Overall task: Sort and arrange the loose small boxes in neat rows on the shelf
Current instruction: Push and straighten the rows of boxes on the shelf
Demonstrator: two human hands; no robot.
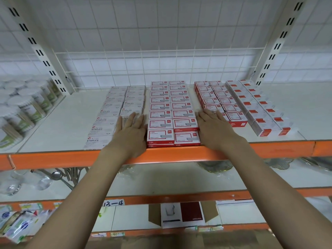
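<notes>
Small red-and-white cardboard boxes (173, 114) lie flat in a double row running from the wire-grid back to the orange front edge of the white shelf (59, 123), and this block sits squarely between the two hands. At its left side the left hand (131, 129) lies flat with straight fingers, its inner edge against the front boxes. On the other side the right hand (214, 128) does the same, fingers straight, palm down. Neither grip is closed round anything; both are wide and flat, bracketing the block.

Left of it runs a double row of pale grey boxes printed "STAPLES" (115, 112); the left hand covers part of the nearest inner ones. To the right a double row of darker red boxes (215, 99) runs slightly askew, its front end hidden under the right hand, so contact there cannot be told. Beyond those lie white boxes with red corner patches (258, 106). Print on the far boxes is too small to read. Clear round tubs of sticks (23, 106) at far left are cut off by the frame.
</notes>
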